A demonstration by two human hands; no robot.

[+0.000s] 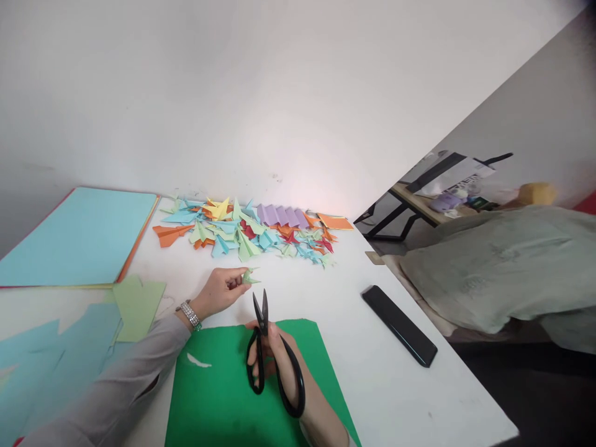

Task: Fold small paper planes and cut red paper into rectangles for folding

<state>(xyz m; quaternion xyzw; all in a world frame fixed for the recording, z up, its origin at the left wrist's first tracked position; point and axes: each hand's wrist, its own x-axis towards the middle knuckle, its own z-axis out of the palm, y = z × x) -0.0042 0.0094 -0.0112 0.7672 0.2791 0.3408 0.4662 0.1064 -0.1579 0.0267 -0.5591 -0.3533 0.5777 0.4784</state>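
Between the thumb and fingers of my left hand (221, 290) is a small light green folded paper piece (249, 276) with pointed ends. It is held over the white table, just short of the pile of folded paper shapes. My right hand (286, 357) grips black-handled scissors (263, 323), fingers through the loops, blades parted and pointing away from me. The blade tips are close to the green piece but apart from it. Beneath the scissors lies a green sheet (214, 397) with a small white paper scrap (198, 361) on it.
Paper planes and other folded shapes (246, 230) lie along the wall, with a purple pleated paper (282, 216) among them. Large coloured sheets (84, 236) are stacked at the left, near green paper (139, 304). A black oblong object (399, 326) rests near the table's right edge.
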